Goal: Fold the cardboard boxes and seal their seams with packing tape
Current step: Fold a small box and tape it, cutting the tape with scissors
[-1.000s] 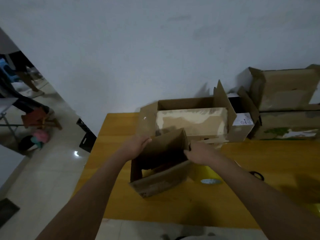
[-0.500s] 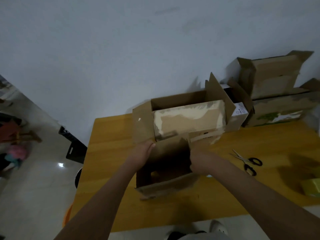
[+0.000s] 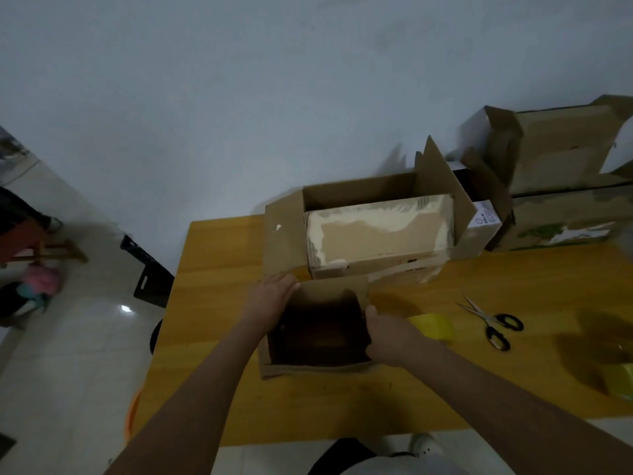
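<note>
From the head view, a small cardboard box [image 3: 318, 334] sits open-side-up on the yellow tabletop [image 3: 212, 303], close to the near edge, its dark inside facing the camera. The left hand [image 3: 270, 299] lies with its fingers wrapped over the far left corner of the box wall, and the right hand [image 3: 387, 337] clamps the right wall, thumb on the inner side. Held from both sides like this, the box is kept square, probably so its flaps can be folded in. The far flap [image 3: 339, 286] stands up and the near flap [image 3: 308, 370] lies splayed outward on the tabletop, so nothing is closed or taped yet.

A roll of yellow tape [image 3: 433, 325] rests just behind the right wrist, within easy reach for sealing, and scissors [image 3: 493, 323] lie further right, apart from the box. A larger open carton [image 3: 370, 234] with a pale inner box stands just beyond the small one, against the wall. More cartons [image 3: 565, 186] are stacked at the far right corner, seemingly waiting or already handled; I cannot tell which.
</note>
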Demonstrator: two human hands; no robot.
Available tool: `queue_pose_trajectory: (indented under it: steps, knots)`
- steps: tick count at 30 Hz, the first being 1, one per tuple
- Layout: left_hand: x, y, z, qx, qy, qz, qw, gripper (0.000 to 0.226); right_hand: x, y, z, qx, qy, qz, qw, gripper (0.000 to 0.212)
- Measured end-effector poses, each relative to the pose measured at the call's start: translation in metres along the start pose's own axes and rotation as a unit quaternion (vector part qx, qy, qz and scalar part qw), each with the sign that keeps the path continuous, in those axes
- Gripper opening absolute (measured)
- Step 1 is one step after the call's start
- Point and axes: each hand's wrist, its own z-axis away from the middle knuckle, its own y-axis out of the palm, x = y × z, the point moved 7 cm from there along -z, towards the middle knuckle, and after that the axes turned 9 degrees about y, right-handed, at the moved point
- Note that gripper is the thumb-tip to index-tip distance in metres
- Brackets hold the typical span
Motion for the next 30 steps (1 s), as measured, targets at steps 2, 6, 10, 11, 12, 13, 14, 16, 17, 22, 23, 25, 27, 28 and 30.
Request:
queue_pose_trajectory:
  steps: [2,6,10,11,12,13,14,16,17,22,23,25,27,28,30]
  knots:
    - [0.0,0.001,-0.003,-0.006,-0.001,0.0,1.0,0.028,-0.002,0.0,-0.004,-0.002,0.0,-0.003,1.0,0.046]
    - [0.001,0.007,-0.003,0.003,0.001,0.004,1.0,0.028,0.001,-0.005,-0.006,-0.047,-0.012,-0.032,0.998,0.06]
    - [-0.002,0.016,0.001,-0.014,0.014,-0.001,1.0,0.026,-0.003,0.005,-0.006,-0.007,-0.03,-0.25,0.968,0.043]
    - [-0.002,0.015,0.001,-0.02,0.014,0.002,1.0,0.027,-0.005,0.009,-0.007,0.022,-0.031,-0.285,0.958,0.039]
    - [-0.003,0.014,0.0,-0.022,0.014,0.006,1.0,0.027,-0.008,0.01,-0.009,0.041,-0.029,-0.294,0.954,0.037]
    - [-0.004,0.014,-0.001,-0.022,0.014,0.01,1.0,0.027,-0.01,0.01,-0.011,0.049,-0.027,-0.295,0.954,0.035]
    - [-0.005,0.014,-0.002,-0.021,0.016,0.01,1.0,0.028,-0.013,0.008,-0.013,0.049,-0.026,-0.3,0.952,0.035]
    - [-0.004,0.014,-0.005,-0.023,0.017,0.011,1.0,0.031,-0.017,0.009,-0.018,0.054,-0.027,-0.317,0.947,0.039]
    - [-0.003,0.014,-0.007,-0.025,0.015,0.014,0.999,0.032,-0.018,0.01,-0.018,0.061,-0.033,-0.316,0.946,0.046]
    - [-0.005,0.015,-0.013,-0.04,0.012,0.04,0.998,0.031,-0.016,0.016,-0.013,0.077,-0.062,-0.319,0.943,0.087]
    - [-0.007,0.014,-0.014,-0.044,0.018,0.048,0.998,0.031,-0.016,0.013,-0.012,0.065,-0.065,-0.333,0.938,0.089]
    - [-0.013,0.007,-0.012,-0.051,0.03,0.077,0.995,0.032,-0.016,0.01,-0.011,0.037,-0.075,-0.343,0.936,0.09]
    - [-0.018,-0.008,-0.001,-0.092,0.029,0.148,0.984,0.033,-0.015,0.009,-0.01,0.025,-0.085,-0.337,0.937,0.095]
    - [-0.018,-0.02,0.009,-0.126,0.013,0.187,0.974,0.031,-0.015,0.009,-0.01,0.026,-0.089,-0.336,0.937,0.096]
    - [-0.007,-0.032,0.039,-0.184,-0.049,0.235,0.953,0.021,-0.017,0.011,-0.011,0.035,-0.093,-0.349,0.932,0.098]
